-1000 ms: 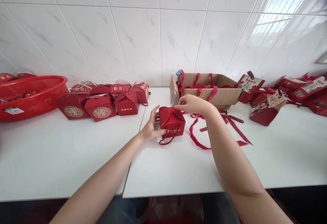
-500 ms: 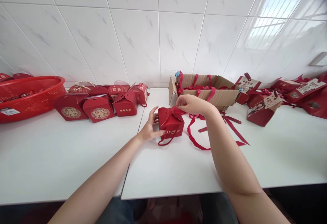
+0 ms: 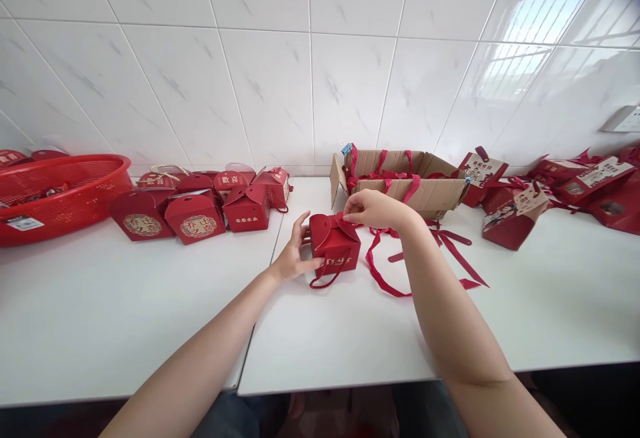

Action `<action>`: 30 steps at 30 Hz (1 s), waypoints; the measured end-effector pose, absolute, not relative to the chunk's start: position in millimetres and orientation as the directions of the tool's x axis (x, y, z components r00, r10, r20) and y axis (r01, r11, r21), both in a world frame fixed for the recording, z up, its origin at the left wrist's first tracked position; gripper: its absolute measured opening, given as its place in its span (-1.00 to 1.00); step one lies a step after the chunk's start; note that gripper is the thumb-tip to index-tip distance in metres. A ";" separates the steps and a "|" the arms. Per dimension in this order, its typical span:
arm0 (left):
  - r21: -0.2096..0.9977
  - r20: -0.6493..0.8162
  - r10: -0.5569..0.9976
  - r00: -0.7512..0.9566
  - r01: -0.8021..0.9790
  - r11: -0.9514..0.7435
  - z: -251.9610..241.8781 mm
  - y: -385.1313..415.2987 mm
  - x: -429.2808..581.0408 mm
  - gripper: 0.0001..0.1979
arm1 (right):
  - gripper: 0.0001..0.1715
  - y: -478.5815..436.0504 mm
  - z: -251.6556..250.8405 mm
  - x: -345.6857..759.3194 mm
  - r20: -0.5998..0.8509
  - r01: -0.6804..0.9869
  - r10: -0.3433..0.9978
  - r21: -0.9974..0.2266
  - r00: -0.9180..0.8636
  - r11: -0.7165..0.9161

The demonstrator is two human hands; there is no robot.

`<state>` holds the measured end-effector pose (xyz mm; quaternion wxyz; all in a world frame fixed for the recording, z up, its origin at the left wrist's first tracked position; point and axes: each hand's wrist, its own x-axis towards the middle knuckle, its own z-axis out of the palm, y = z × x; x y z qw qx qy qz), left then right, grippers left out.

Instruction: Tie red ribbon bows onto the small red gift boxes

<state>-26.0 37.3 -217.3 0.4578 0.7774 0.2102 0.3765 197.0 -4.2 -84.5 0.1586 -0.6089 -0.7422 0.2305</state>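
A small red gift box (image 3: 336, 246) stands upright on the white table, with gold lettering and a red cord handle (image 3: 325, 284) hanging at its front. My left hand (image 3: 294, 255) grips its left side, thumb across the front and fingers round the back corner. At the top, my right hand (image 3: 374, 210) is closed in a pinch on the box's right-hand flap (image 3: 347, 225); the fingertips partly hide it. A red ribbon (image 3: 379, 277) curves over the table to the right of the box, partly behind my right forearm.
Behind stands an open cardboard box (image 3: 400, 188) with red ribbons over its edge. Several finished-looking red boxes (image 3: 195, 217) stand at the left beside a red plastic basket (image 3: 80, 208). More printed red boxes (image 3: 517, 218) lie at the right. A tiled wall (image 3: 270, 78) closes the back.
The view has tilted up slightly. My right hand has shifted slightly at the top flap, while my left hand keeps its hold on the gift box.
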 end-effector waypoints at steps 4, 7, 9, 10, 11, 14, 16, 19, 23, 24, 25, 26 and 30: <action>0.872 0.390 0.675 0.626 -0.015 -0.490 -215.8 36.4 -26.4 -0.01 | -0.84 -3.7 -84.3 196.9 -0.036 0.827 0.972 -0.533 -0.233 0.178; 0.874 0.387 0.679 0.624 -0.013 -0.486 -214.8 35.7 -26.1 -0.02 | -0.82 -5.2 -82.3 196.3 -0.047 0.827 0.969 -0.532 -0.243 0.181; 0.875 0.385 0.680 0.624 -0.012 -0.485 -214.0 35.2 -25.9 -0.02 | -0.81 -7.1 -80.4 195.3 -0.055 0.829 0.969 -0.531 -0.242 0.177; 0.874 0.386 0.680 0.623 -0.011 -0.485 -213.6 34.9 -25.8 -0.02 | -0.81 -8.3 -79.4 194.5 -0.058 0.828 0.968 -0.532 -0.245 0.178; 0.875 0.385 0.681 0.623 -0.011 -0.485 -213.1 34.6 -25.7 -0.02 | -0.80 -9.5 -78.5 193.7 -0.057 0.827 0.967 -0.532 -0.250 0.182; 0.883 0.373 0.686 0.625 -0.011 -0.470 -212.1 34.1 -25.8 -0.03 | -0.77 -12.3 -76.1 190.8 -0.037 0.823 0.964 -0.530 -0.264 0.205; 0.887 0.367 0.690 0.624 -0.010 -0.462 -212.1 34.8 -26.1 -0.04 | -0.78 -12.6 -75.3 189.4 -0.015 0.821 0.965 -0.530 -0.261 0.214; 0.884 0.366 0.686 0.629 -0.005 -0.467 -213.0 37.1 -26.6 -0.06 | -0.78 -10.6 -75.6 188.0 -0.008 0.817 0.964 -0.533 -0.266 0.221; 0.888 0.353 0.690 0.632 0.005 -0.459 -213.0 38.3 -26.8 -0.08 | -0.73 -7.9 -76.1 184.9 -0.039 0.828 0.964 -0.523 -0.262 0.204; 0.889 0.350 0.693 0.630 0.009 -0.457 -212.5 38.0 -26.8 -0.08 | -0.73 -7.8 -76.0 183.7 -0.040 0.830 0.966 -0.521 -0.256 0.198; 0.889 0.349 0.695 0.629 0.013 -0.458 -211.8 37.6 -26.6 -0.08 | -0.74 -7.9 -75.8 182.5 -0.037 0.832 0.967 -0.519 -0.250 0.196; 0.888 0.349 0.696 0.627 0.016 -0.460 -211.1 37.1 -26.4 -0.08 | -0.75 -8.1 -75.6 181.5 -0.031 0.835 0.969 -0.515 -0.246 0.195; 0.884 0.357 0.700 0.619 0.019 -0.468 -209.2 35.8 -25.8 -0.07 | -0.82 -8.3 -76.0 179.3 -0.029 0.844 0.970 -0.499 -0.242 0.196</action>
